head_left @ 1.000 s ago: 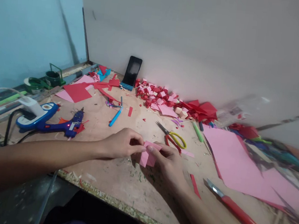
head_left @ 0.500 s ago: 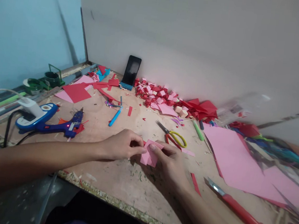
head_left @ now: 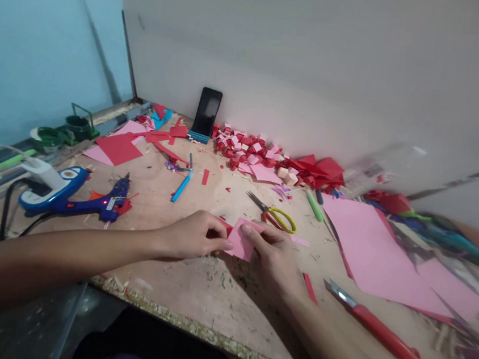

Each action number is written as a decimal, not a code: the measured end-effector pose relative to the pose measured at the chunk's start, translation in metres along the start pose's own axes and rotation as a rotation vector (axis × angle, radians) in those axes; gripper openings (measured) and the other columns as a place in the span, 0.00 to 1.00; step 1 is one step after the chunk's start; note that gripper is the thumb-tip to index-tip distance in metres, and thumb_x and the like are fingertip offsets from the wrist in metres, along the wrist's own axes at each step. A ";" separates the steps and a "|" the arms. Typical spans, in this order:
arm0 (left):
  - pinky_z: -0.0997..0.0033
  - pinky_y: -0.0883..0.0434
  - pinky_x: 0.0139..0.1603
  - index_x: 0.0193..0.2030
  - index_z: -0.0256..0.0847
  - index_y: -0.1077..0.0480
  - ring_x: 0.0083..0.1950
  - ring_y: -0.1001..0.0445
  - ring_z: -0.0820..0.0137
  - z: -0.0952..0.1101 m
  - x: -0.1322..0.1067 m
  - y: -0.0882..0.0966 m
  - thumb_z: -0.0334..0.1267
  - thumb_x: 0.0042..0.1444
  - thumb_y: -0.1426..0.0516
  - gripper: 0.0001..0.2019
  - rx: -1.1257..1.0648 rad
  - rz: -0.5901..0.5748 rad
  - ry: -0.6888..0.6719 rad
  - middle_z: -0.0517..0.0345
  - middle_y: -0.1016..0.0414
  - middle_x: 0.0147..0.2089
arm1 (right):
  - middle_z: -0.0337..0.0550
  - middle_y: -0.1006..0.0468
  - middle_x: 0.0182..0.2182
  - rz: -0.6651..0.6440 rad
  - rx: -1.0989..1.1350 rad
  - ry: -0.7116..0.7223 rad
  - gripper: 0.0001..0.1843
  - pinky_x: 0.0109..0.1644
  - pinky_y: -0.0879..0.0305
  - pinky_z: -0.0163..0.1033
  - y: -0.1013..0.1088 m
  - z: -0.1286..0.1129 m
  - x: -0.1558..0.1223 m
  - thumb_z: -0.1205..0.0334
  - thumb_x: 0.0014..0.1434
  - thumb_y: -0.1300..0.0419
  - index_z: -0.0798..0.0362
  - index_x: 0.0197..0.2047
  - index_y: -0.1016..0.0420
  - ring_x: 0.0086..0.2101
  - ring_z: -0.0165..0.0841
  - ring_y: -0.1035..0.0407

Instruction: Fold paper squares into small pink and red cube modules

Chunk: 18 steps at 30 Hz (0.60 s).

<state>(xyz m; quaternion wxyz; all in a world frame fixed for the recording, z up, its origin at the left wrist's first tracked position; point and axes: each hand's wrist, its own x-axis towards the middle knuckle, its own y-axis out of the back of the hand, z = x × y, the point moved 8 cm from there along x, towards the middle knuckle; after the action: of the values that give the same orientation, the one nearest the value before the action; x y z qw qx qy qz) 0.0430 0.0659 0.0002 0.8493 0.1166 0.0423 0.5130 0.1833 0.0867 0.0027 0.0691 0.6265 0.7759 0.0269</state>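
Left hand [head_left: 195, 235] and right hand [head_left: 276, 256] pinch pink paper [head_left: 239, 245] over the near bench [head_left: 177, 287]; I'd keep its edges even.

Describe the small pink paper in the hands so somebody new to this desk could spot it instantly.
Start with the wooden table and look toward its near edge, where two bare hands meet. The small pink paper is between the left hand and right hand. Unlike the large pink sheet lying to the right, it is held in fingers.
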 end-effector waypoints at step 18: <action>0.74 0.35 0.33 0.30 0.35 0.22 0.30 0.29 0.72 -0.004 0.000 0.011 0.38 0.59 0.39 0.11 -0.065 0.093 0.033 0.57 0.24 0.28 | 0.39 0.28 0.23 0.047 0.132 -0.011 0.14 0.29 0.44 0.37 0.008 0.001 0.006 0.53 0.51 0.29 0.55 0.27 0.23 0.26 0.31 0.38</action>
<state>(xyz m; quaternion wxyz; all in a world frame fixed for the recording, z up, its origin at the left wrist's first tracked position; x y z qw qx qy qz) 0.0332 0.0717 -0.0010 0.8273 0.0822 0.0339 0.5547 0.1894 0.0946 0.0022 0.0312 0.6478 0.7607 -0.0262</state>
